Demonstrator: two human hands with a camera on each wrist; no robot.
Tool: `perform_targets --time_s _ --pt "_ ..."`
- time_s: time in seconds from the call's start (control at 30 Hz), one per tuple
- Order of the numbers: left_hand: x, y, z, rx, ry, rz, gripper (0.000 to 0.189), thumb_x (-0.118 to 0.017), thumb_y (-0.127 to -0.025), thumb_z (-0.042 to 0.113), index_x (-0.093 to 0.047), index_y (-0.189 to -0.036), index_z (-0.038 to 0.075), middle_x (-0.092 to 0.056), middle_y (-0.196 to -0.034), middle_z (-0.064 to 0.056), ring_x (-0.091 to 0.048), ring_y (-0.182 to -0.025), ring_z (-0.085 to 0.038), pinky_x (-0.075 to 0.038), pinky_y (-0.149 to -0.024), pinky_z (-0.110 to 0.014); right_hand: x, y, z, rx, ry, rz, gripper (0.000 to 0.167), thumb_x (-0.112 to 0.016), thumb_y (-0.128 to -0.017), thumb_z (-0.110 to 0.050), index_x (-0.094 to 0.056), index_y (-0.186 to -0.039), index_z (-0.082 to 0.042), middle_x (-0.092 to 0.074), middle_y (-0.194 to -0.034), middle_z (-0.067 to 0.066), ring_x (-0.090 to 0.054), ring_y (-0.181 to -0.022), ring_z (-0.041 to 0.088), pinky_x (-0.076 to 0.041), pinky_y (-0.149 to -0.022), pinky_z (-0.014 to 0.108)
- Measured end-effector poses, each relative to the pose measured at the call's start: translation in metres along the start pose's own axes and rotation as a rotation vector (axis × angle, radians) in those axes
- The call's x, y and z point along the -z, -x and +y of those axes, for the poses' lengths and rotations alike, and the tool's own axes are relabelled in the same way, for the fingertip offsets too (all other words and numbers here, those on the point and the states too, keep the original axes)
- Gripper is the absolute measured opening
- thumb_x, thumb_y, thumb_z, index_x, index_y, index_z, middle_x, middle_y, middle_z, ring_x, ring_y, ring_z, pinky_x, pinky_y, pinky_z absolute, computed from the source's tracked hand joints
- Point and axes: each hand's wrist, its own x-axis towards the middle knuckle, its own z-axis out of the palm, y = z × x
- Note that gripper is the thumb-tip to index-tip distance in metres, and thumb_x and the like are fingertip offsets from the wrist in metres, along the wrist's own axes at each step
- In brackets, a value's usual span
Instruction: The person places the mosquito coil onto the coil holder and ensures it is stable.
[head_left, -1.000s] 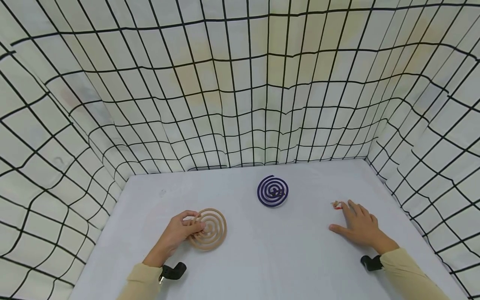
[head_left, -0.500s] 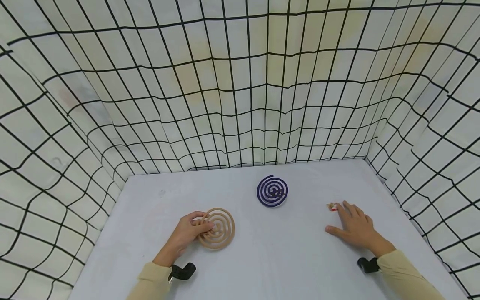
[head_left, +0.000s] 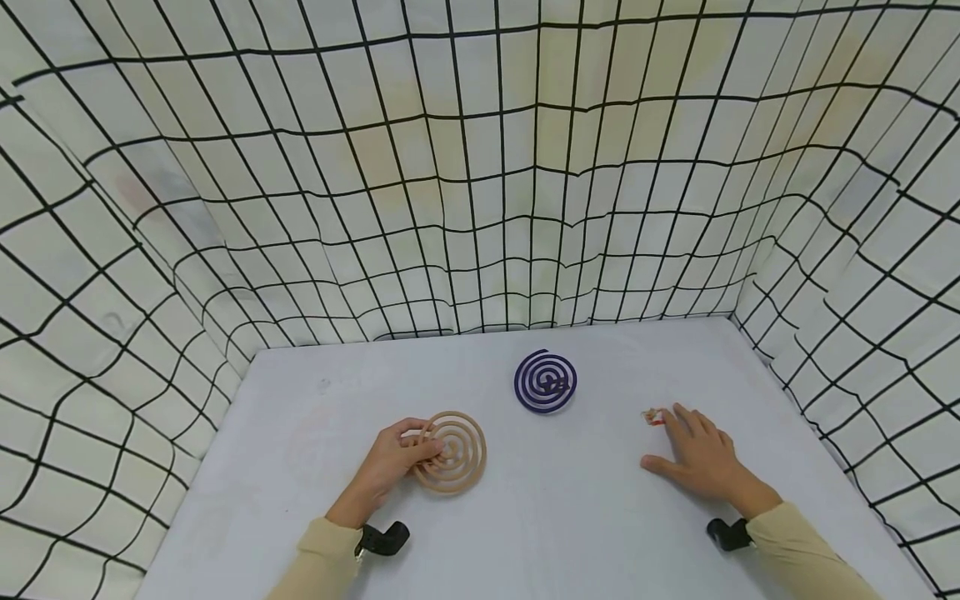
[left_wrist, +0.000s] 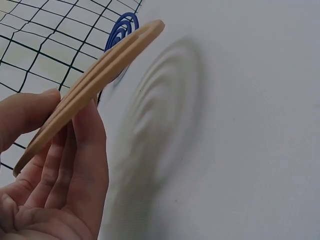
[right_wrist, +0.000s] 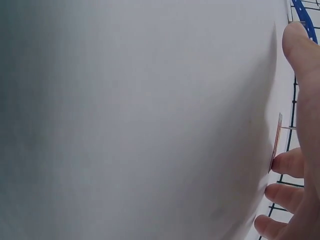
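My left hand (head_left: 386, 467) pinches a tan mosquito coil (head_left: 452, 450) between thumb and fingers. In the left wrist view this coil (left_wrist: 95, 80) is tilted above the table and casts a shadow. A dark blue mosquito coil (head_left: 546, 381) lies at the back middle. My right hand (head_left: 701, 458) is spread low over the table on the right, thumb out to the side. Its index fingertip touches a small flat red-and-tan piece (head_left: 654, 417), whose kind I cannot tell. Edge-on in the right wrist view, the thin piece (right_wrist: 277, 142) lies at that fingertip.
The white table (head_left: 570, 517) is bounded by a white wall with a black grid (head_left: 480, 208) at the back and on both sides. Each wrist carries a black camera mount, the left one (head_left: 385, 539) near the table's front.
My left hand has carried the tan coil to the right. My right hand has slid leftward, and the small red-and-tan piece has shifted left with its fingertip. The blue coil stays put.
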Motion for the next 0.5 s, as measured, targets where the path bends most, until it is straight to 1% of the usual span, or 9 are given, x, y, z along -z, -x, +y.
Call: perform_targets --time_s 0.3,0.5 --pt "-0.015 -0.007 -0.002 0.015 0.017 0.000 0.050 -0.077 -0.092 0.014 -0.054 -0.132 -0.005 -0.077 -0.091 0.002 -0.070 -0.074 -0.006 -0.055 -0.066 -0.021 0.000 0.003 -0.012 0.018 -0.024 0.011 0.096 -0.070 -0.088 -0.064 -0.044 -0.152 0.003 -0.039 -0.159 0.031 -0.035 -0.143 0.060 -0.033 -0.105 0.082" --pt "-0.023 -0.012 -0.004 0.013 0.037 -0.015 0.048 -0.077 -0.093 0.014 -0.055 -0.131 -0.005 -0.077 -0.089 0.004 -0.071 -0.074 -0.007 -0.055 -0.066 -0.022 -0.003 0.002 -0.016 0.019 -0.021 0.008 0.097 -0.069 -0.088 -0.066 -0.044 -0.153 0.002 -0.038 -0.160 0.030 -0.035 -0.144 0.059 -0.032 -0.107 0.081"
